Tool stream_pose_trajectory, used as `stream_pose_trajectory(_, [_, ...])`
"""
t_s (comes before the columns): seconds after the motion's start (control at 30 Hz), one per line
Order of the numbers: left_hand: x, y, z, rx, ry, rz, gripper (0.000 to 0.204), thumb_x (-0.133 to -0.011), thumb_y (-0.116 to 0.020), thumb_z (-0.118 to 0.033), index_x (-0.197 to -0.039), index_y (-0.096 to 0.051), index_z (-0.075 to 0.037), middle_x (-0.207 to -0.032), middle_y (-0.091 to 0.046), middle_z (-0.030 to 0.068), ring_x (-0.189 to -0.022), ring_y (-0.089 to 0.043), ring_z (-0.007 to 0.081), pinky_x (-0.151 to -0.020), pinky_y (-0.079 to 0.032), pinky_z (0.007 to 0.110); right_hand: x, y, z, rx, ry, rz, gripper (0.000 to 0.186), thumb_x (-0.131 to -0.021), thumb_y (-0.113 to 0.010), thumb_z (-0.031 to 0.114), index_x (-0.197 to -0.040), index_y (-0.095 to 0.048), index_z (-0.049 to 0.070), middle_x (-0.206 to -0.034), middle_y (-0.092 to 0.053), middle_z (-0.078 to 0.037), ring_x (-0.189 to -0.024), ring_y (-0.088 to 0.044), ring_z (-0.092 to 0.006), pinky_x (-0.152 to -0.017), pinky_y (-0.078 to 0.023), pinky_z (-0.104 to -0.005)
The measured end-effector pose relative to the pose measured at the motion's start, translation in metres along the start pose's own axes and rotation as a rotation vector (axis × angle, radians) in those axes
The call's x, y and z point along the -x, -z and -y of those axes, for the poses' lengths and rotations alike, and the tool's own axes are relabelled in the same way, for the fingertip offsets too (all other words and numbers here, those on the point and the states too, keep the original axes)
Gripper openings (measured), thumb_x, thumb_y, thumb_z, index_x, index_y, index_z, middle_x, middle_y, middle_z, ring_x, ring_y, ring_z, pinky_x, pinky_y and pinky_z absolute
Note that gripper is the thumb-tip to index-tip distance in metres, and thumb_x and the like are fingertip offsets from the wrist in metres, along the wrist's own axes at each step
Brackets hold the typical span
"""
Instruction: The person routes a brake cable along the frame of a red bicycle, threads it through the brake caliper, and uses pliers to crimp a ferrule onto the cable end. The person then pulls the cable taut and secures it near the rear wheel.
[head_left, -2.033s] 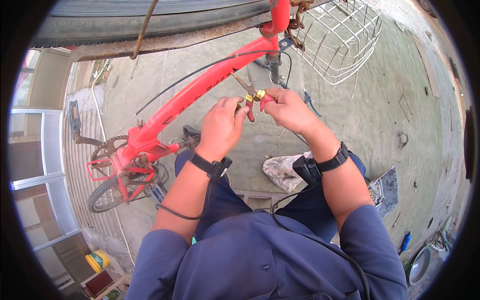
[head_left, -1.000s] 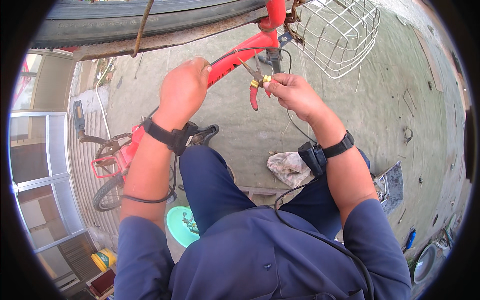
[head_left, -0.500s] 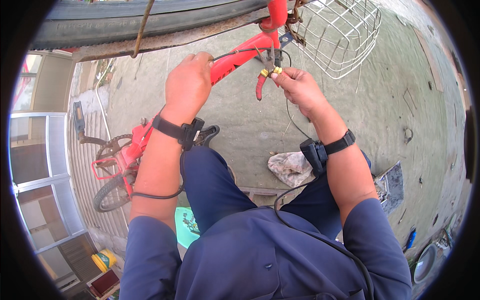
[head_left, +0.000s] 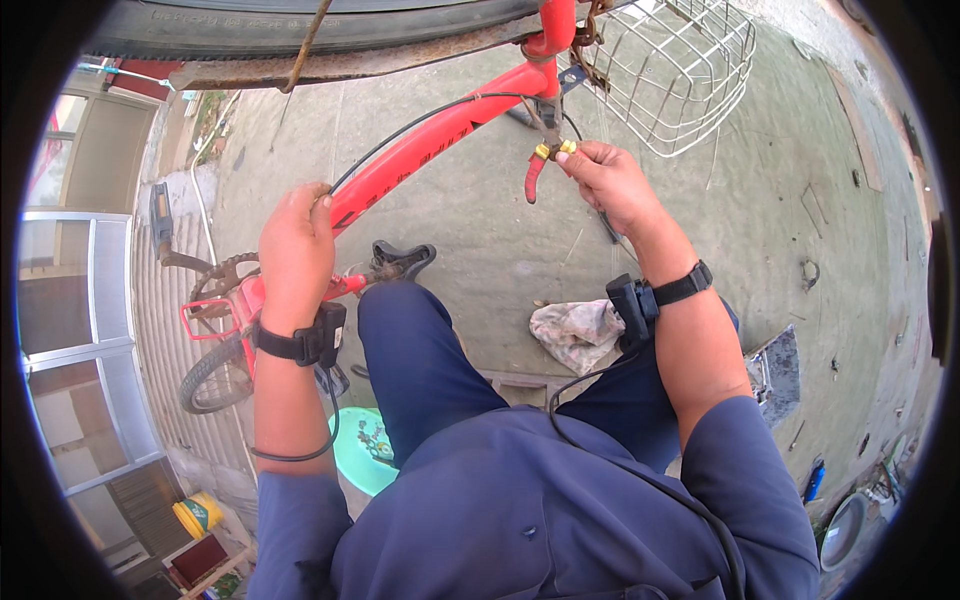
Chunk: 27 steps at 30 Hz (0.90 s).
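A red bicycle frame [head_left: 430, 140] runs from upper middle down to the left, with a black cable [head_left: 440, 108] along it. My left hand [head_left: 297, 250] rests closed on the frame tube near its lower part. My right hand [head_left: 605, 180] grips red-handled pliers [head_left: 538, 170] whose jaws sit by the frame's head, next to a white wire basket [head_left: 680, 70]. A black tyre [head_left: 320, 25] arcs across the top. The plier jaws and what they pinch are too small to make out.
A crumpled rag [head_left: 575, 330] lies on the concrete floor beside my right knee. A black pedal [head_left: 400, 260] and a small wheel [head_left: 215, 375] sit at left. A green stool [head_left: 365, 450] is under me. A metal tray [head_left: 775, 375] lies at right.
My left hand has dropped from the cable near the pliers down along the red frame to the left. My right hand with the pliers stayed close to the frame's head.
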<state>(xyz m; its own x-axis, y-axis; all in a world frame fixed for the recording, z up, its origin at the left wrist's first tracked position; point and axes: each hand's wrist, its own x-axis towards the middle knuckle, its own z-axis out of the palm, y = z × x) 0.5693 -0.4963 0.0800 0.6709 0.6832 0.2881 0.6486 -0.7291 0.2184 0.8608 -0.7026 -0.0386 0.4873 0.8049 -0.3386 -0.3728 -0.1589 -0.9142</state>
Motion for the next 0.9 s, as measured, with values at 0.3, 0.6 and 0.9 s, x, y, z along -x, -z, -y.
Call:
stream_pose_trajectory(0.3, [0.066,0.037,0.055,-0.02,0.218,-0.035,0.019,-0.1,-0.06,-0.014,-0.113,-0.07,-0.002,-0.103,-0.072,0.0205,-0.097,-0.068,0.0396,-0.084,-0.053,0.045,0.008,0.02,-0.016,0.126,-0.1,-0.004,0.021,-0.098,-0.072,0.026,-0.101,-0.072,0.005,-0.067,-0.049,0.009,-0.049,-0.036,-0.0021,-0.045,-0.023,-0.0238])
stream_pose_trajectory(0.6, [0.173,0.052,0.095,0.123,0.365,0.024,0.019,-0.101,-0.061,-0.012,-0.113,-0.069,0.0,-0.097,-0.072,0.0169,-0.087,-0.071,0.0273,-0.08,-0.054,0.037,-0.006,0.02,-0.069,0.672,-0.242,-0.008,0.029,-0.096,-0.071,0.029,-0.104,-0.078,0.002,-0.065,-0.056,0.002,-0.051,-0.045,-0.0075,-0.048,-0.035,-0.0292])
stream_pose_trajectory(0.9, [0.207,0.027,0.091,0.523,0.544,0.178,0.022,-0.105,-0.06,-0.017,-0.117,-0.066,0.0,-0.084,-0.06,0.0014,-0.067,-0.052,0.0059,-0.061,-0.044,0.023,-0.001,-0.012,-0.191,1.372,-0.28,0.308,0.036,-0.092,-0.055,0.027,-0.105,-0.077,0.001,-0.116,-0.072,-0.023,-0.109,-0.068,-0.0418,-0.096,-0.054,-0.0482])
